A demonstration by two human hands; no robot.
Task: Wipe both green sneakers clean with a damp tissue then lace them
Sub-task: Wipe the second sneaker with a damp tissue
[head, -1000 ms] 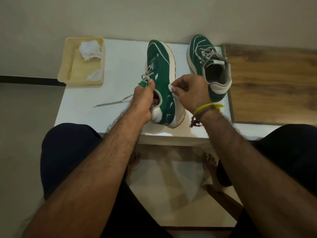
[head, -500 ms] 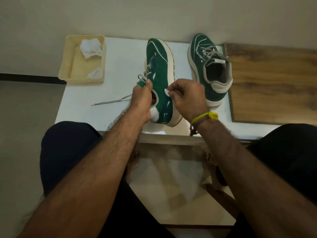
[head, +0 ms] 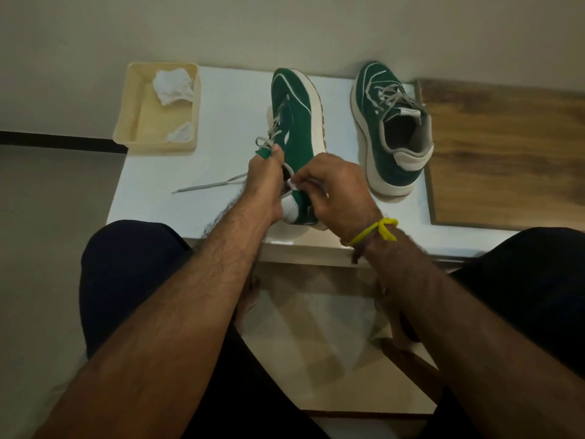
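No text, brand name, number or sign can be read anywhere. The green suede sneaker with the cream sole standing upright has a pale tongue tab with a faint mark too small to make out. The green suede sneaker tipped on its side carries only plain white stripes.

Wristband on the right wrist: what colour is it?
Bright yellow wristband, knotted, with a darker thread beside it; the head view shows it.
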